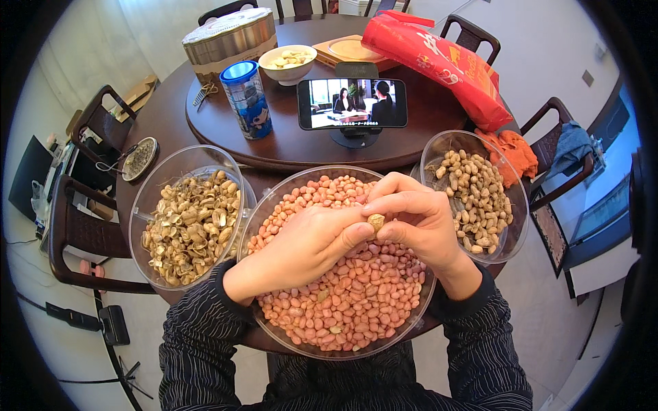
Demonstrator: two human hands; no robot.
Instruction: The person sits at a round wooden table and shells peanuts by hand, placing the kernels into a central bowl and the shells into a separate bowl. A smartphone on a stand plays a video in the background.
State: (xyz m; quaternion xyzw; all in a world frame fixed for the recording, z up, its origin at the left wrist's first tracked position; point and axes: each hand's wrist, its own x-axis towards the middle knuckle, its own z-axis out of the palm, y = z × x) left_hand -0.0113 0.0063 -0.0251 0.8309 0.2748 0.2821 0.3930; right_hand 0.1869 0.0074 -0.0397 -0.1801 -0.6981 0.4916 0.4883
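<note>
My left hand and my right hand meet above a large clear plastic bowl of shelled pink-skinned peanuts. Between the thumbs and fingertips of both hands sits one unshelled peanut. The fingers partly cover it, so whether its shell is cracked cannot be told. On the left, a clear bowl holds broken peanut shells. To the right, another clear bowl contains whole peanuts in their shells.
A smartphone on a stand plays a video on the raised turntable. Around it are a blue-lidded canister, a white bowl, a large tin and a red bag. An orange cloth lies beyond the right bowl.
</note>
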